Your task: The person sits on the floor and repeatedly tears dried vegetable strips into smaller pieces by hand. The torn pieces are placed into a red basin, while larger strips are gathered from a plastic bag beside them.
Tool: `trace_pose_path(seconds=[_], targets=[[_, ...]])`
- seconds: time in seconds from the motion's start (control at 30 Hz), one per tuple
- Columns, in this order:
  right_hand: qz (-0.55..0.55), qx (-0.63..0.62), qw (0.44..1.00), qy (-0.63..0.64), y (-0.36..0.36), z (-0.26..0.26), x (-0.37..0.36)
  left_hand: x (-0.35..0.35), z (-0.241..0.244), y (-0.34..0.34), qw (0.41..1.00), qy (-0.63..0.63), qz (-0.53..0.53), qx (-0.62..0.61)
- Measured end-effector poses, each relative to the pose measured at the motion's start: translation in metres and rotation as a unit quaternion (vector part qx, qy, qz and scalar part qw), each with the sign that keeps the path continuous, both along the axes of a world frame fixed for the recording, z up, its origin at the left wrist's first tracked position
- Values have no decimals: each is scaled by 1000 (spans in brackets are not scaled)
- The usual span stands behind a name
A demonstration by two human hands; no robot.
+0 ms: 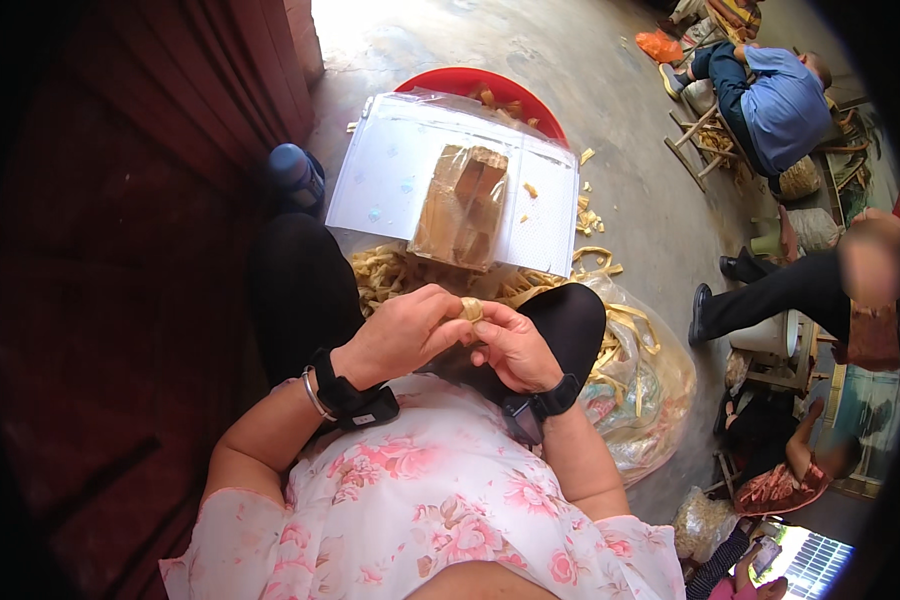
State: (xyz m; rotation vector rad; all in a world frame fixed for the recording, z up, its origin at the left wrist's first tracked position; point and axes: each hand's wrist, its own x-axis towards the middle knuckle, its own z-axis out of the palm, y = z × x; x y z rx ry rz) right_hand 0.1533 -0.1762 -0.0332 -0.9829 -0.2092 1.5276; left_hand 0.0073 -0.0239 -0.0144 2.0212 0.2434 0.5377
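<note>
Between the fingertips of both hands is a small coiled or knotted piece of pale yellow strip [471,309]. My left hand [401,330] pinches it from the left, with thumb and forefinger at its edge. From the right, the thumb and fingers of my right hand [516,346] press on it. The fingers partly cover the piece, so its exact fold cannot be told. Beyond the hands, a brown block wrapped in clear plastic [461,214] lies on a white plastic-covered sheet [382,180]. Several yellow strips [382,274] lie in a heap beneath the sheet's near edge.
A red basin [450,77] sits under the sheet's far side. A blue-capped bottle [294,176] stands at left by the dark red panelled wood [217,90]. Beside my right knee is a clear plastic bag [660,382] with strips on it. Several people sit at right, one on a wooden chair [709,146].
</note>
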Motion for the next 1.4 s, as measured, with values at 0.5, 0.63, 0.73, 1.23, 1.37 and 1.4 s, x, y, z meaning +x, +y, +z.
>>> trace_pose_path(seconds=[0.5, 0.63, 0.73, 1.23, 1.37, 1.4], targets=[[92, -55, 989, -98, 1, 19, 2, -1, 6, 10, 962, 203, -77, -166], [126, -107, 969, -182, 2, 38, 20, -6, -3, 17, 898, 207, -102, -373], [27, -103, 981, -161, -7, 35, 36, -15, 6, 23, 864, 190, -100, -455], [-23, -8, 997, -76, -1, 37, 23, -4, 12, 4, 760, 123, -154, -620], [-48, -15, 997, -65, -5, 33, 25, -7, 19, 10, 799, 191, -148, -551], [-52, -19, 997, -52, -6, 31, 28, -9, 19, 10, 810, 175, -156, -537]])
